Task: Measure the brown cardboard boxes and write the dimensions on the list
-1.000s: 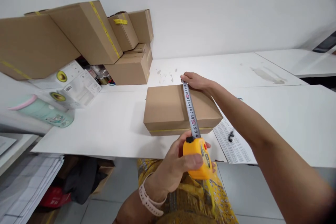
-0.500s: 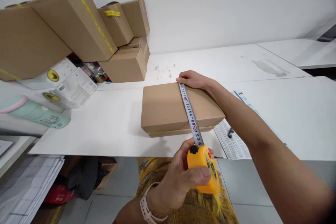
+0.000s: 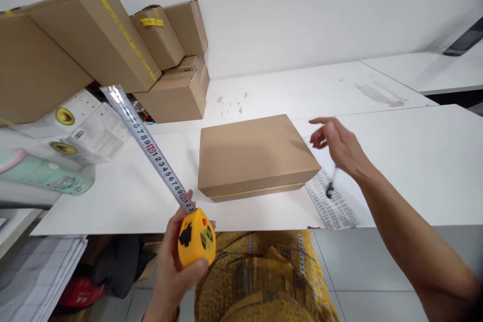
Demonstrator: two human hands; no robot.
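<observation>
My left hand (image 3: 173, 256) grips a yellow tape measure (image 3: 197, 239) in front of the table edge. Its extended blade (image 3: 158, 161) slants up and left, free of the box, with its end near the white cartons. A brown cardboard box (image 3: 252, 153) lies in the middle of the white table, a strip of yellow tape along its lower front side. To the right of the box my right hand (image 3: 339, 146) is raised, holding nothing, index finger stretched out and the others loosely bent. Beneath it, a pen (image 3: 331, 187) rests on a printed sheet (image 3: 320, 198).
Stacked cardboard boxes (image 3: 173, 95) stand at the back left against the wall. In front of them are white cartons with avocado pictures (image 3: 98, 131) and a mint-green bottle (image 3: 49, 173). The table's front edge (image 3: 124, 233) runs before my lap.
My right hand has let go of the blade's end and moved right, off the box. My left hand has carried the tape measure left, swinging the blade off the box.
</observation>
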